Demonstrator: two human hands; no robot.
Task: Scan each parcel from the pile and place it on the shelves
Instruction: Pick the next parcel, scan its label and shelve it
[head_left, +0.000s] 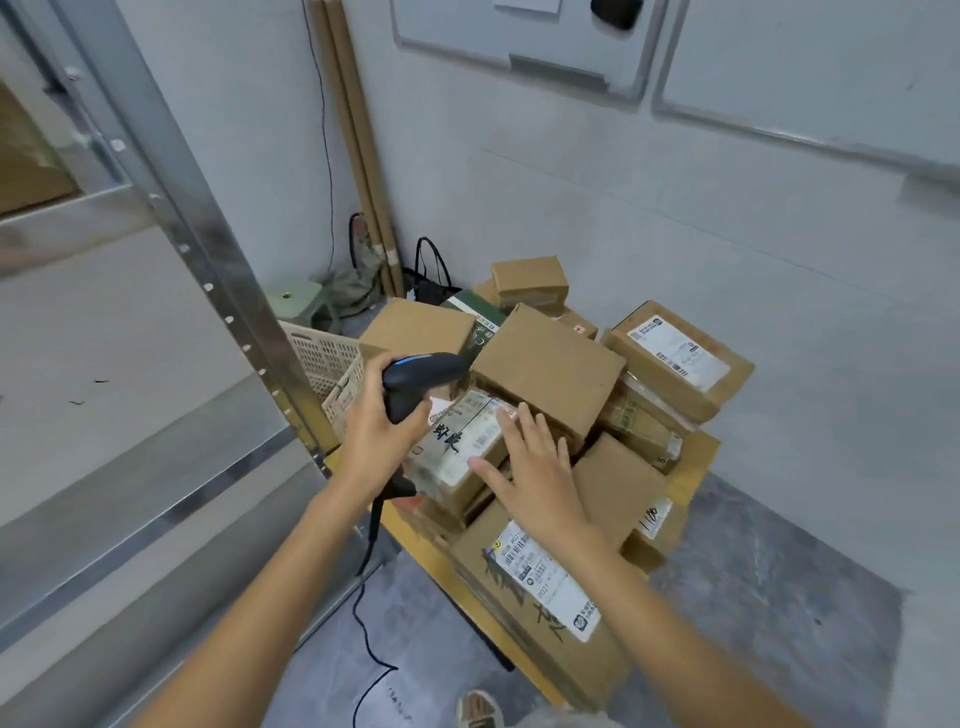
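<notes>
so, step: we judge this to be the scan of one parcel in the pile, before it goes to the shelves.
left hand (382, 439): closed around the grip of the black scanner (415, 379), its head aimed down at the label.
right hand (530, 467): open, fingers spread, palm resting flat on the labelled parcel (457, 447); it grips nothing.
where the parcel is: near the front of the pile of cardboard boxes (550, 374), tilted, wedged between its neighbours, with a brown box just behind it.
shelves: the metal shelving (171, 228) stands to our left, near the pile.
handling: we expect a stiff, light carton with a smooth, taped top, so a flat palm may slip.
where to hold: we would pinch it across its short sides, thumb opposite fingers.
risk: pulling it out may shift the boxes leaning on it.
</notes>
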